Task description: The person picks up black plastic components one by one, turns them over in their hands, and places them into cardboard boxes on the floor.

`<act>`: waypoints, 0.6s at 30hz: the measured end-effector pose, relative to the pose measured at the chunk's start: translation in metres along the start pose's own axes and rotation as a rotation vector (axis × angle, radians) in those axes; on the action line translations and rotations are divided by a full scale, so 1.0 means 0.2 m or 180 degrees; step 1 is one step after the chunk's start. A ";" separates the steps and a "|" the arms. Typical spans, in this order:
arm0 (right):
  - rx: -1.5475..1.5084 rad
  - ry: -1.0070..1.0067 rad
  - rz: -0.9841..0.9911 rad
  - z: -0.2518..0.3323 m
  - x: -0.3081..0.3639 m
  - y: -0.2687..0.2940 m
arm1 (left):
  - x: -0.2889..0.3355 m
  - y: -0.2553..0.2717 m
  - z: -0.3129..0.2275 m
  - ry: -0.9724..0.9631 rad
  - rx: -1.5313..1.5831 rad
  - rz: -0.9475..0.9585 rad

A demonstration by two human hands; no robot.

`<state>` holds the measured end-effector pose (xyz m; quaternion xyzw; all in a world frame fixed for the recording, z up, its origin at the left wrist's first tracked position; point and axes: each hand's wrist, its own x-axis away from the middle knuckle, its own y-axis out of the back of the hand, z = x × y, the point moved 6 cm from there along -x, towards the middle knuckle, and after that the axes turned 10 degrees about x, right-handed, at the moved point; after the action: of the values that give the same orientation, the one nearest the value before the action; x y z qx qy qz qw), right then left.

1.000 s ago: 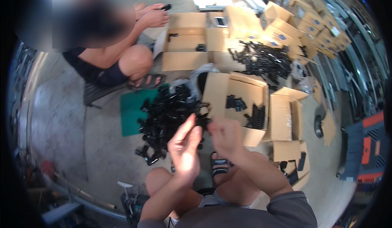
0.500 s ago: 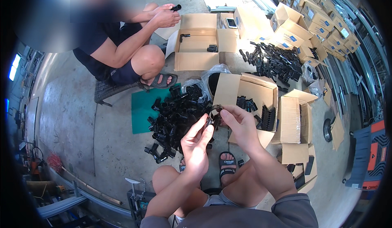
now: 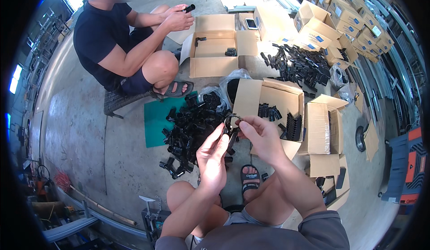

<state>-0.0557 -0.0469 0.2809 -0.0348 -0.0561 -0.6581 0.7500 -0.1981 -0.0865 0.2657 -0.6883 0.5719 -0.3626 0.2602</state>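
Observation:
Between my two hands, above the floor, is a small black plastic part with a ring-shaped end [image 3: 232, 125]. My left hand [image 3: 212, 162] grips its lower side between thumb and fingers. On its right edge, the thumb and fingertips of my right hand [image 3: 264, 138] pinch it. The fingers partly hide its exact form. Just beyond my left hand lies a heap of black pipe-like fittings [image 3: 179, 129], partly on a green mat [image 3: 153, 129]. To the right of the heap, an open cardboard box [image 3: 247, 98] holds several black parts, some in a neat row.
A person [image 3: 107, 44] on a low woven stool [image 3: 121, 101] holds a black tubular part [image 3: 190, 8] over another open box [image 3: 214, 66]. More black parts [image 3: 302, 66] are heaped at the far right, near stacked cartons [image 3: 349, 15]. A grey-and-orange case [image 3: 405, 169] stands at the right.
The black ring part has turned slightly between my fingers, and my hands have shifted a little left. The view has tilted slightly, showing more of the other person.

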 end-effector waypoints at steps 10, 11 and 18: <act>0.0075 0.0009 -0.0413 0.00 0.02 0.00 | 0.01 -0.01 0.05 0.0366 -0.0019 0.0002; 0.0083 0.0028 -0.0431 0.00 0.02 0.01 | 0.02 0.00 0.05 0.0402 0.0001 0.0012; 0.0146 0.0068 -0.0509 0.01 0.02 -0.03 | 0.02 0.05 0.02 0.0415 -0.0102 0.0158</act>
<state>-0.0610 -0.0520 0.2828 -0.0060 -0.0658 -0.7148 0.6962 -0.2004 -0.0920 0.2564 -0.6529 0.6102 -0.3909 0.2203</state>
